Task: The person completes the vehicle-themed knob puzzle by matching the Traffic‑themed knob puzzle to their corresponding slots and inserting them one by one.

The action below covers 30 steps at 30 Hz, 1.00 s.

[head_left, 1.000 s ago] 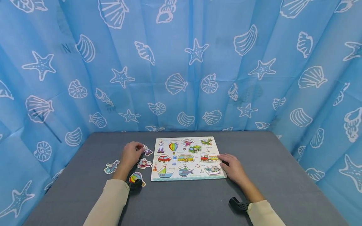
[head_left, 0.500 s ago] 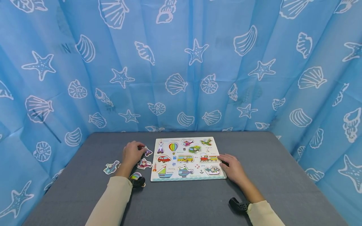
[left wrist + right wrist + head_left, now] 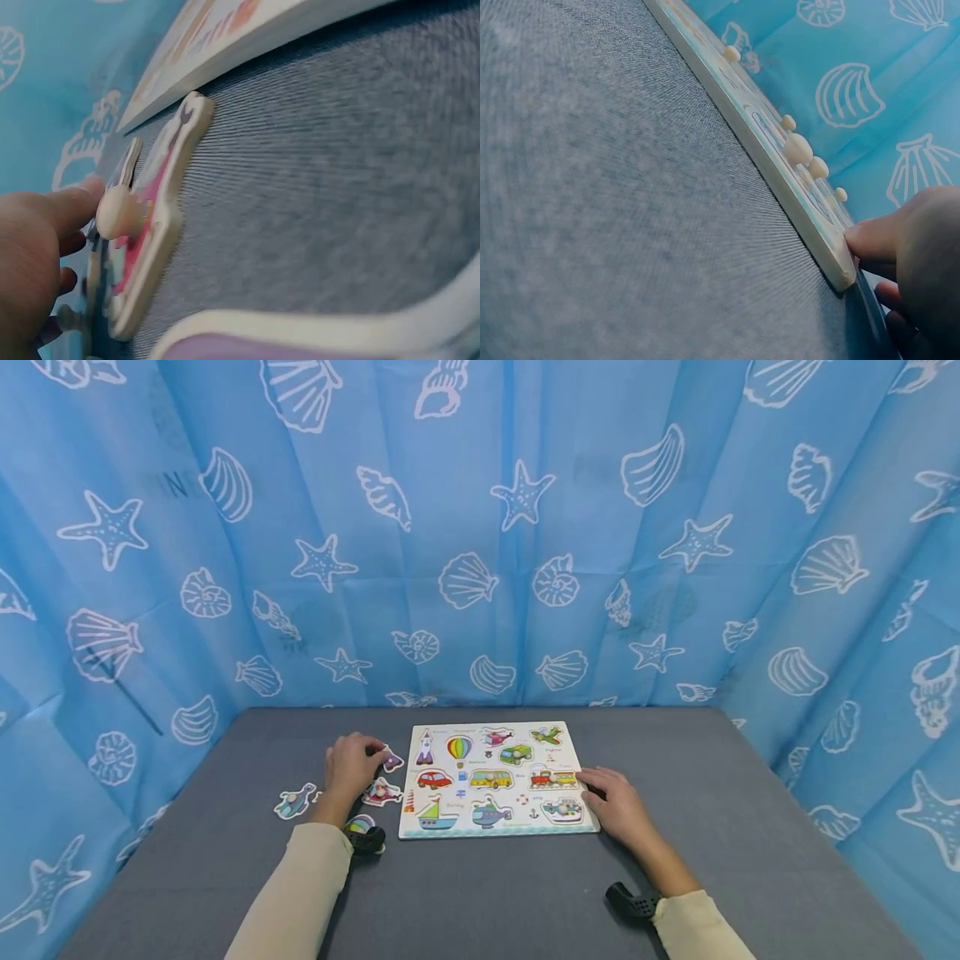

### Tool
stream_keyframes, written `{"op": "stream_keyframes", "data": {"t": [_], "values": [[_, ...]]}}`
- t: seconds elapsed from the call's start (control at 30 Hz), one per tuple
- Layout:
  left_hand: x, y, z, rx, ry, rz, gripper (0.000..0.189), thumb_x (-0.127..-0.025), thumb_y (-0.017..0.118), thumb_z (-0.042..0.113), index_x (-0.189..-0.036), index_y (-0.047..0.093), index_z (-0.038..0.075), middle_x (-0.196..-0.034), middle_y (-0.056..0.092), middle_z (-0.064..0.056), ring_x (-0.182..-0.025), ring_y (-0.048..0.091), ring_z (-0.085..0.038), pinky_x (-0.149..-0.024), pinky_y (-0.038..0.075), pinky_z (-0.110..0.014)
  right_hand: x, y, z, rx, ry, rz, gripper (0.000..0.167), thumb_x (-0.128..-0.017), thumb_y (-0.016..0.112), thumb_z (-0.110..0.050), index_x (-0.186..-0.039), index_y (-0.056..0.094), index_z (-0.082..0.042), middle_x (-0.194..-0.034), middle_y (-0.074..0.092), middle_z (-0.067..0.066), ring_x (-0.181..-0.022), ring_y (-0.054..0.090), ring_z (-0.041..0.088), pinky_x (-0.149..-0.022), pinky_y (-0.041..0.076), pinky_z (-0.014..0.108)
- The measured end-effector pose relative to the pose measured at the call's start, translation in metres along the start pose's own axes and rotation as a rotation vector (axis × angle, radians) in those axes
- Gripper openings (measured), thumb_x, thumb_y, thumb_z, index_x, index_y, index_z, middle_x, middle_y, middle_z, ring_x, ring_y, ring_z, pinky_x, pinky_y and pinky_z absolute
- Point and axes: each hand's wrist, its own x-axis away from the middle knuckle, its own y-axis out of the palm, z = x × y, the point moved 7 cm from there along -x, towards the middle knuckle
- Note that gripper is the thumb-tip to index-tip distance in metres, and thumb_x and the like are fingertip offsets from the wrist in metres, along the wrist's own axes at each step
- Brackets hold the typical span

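Observation:
A picture puzzle board (image 3: 457, 837) lies on the grey table. My left hand (image 3: 350, 768) is at its left, with thumb and fingers curled in a pinch at a purple-bottomed rocket piece (image 3: 392, 761). The hand hides part of that piece. Just nearer lies a helicopter piece (image 3: 382, 792); its round knob (image 3: 118, 213) overlaps the left thumb in the left wrist view. My right hand (image 3: 617, 802) rests at the board's right edge, fingers extended beside the train piece (image 3: 553, 779). In the right wrist view the right thumb (image 3: 871, 236) touches the board near its corner.
A balloon piece (image 3: 362, 821) lies partly under the left wrist strap (image 3: 366, 841). Farther left is a blue piece (image 3: 294, 802). Several knobbed pieces, among them a bus (image 3: 491, 780) and a ship (image 3: 562, 811), sit in the board. A blue shell-print curtain (image 3: 480, 527) hangs behind the table.
My left hand has shifted slightly right, and its wrist strap now covers more of the balloon piece. The rocket piece and my right hand stay in place.

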Motion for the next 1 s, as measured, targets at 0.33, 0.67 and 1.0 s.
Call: {"op": "stream_keyframes", "data": {"t": [0.33, 0.67, 1.0], "values": [[-0.007, -0.011, 0.010, -0.015, 0.058, 0.040, 0.020, -0.087, 0.074, 0.028, -0.098, 0.076, 0.012, -0.102, 0.066, -0.009, -0.100, 0.056, -0.033, -0.084, 0.040, -0.052, 0.001, 0.000, -0.003, -0.002, 0.003, 0.001, 0.034, -0.092, 0.061, -0.002, -0.126, 0.062, 0.004, -0.131, 0.057, 0.023, -0.130, 0.040, 0.045, -0.104, 0.030, 0.061], [-0.003, 0.000, 0.029, 0.027, 0.050, 0.004, 0.022, -0.091, 0.071, 0.025, -0.106, 0.074, 0.011, -0.113, 0.064, -0.011, -0.108, 0.054, -0.033, -0.091, 0.039, -0.051, 0.001, 0.000, -0.003, -0.001, 0.013, 0.005, 0.034, -0.092, 0.061, -0.003, -0.126, 0.062, 0.004, -0.131, 0.057, 0.023, -0.129, 0.041, 0.044, -0.104, 0.030, 0.061], [0.003, 0.018, 0.044, 0.069, 0.057, -0.017, 0.019, -0.092, 0.070, 0.026, -0.105, 0.075, 0.014, -0.111, 0.065, -0.007, -0.107, 0.055, -0.031, -0.091, 0.039, -0.051, 0.000, 0.002, 0.000, 0.000, 0.022, -0.004, 0.035, -0.093, 0.060, -0.003, -0.127, 0.061, 0.003, -0.132, 0.056, 0.022, -0.130, 0.040, 0.044, -0.104, 0.030, 0.061]]}}
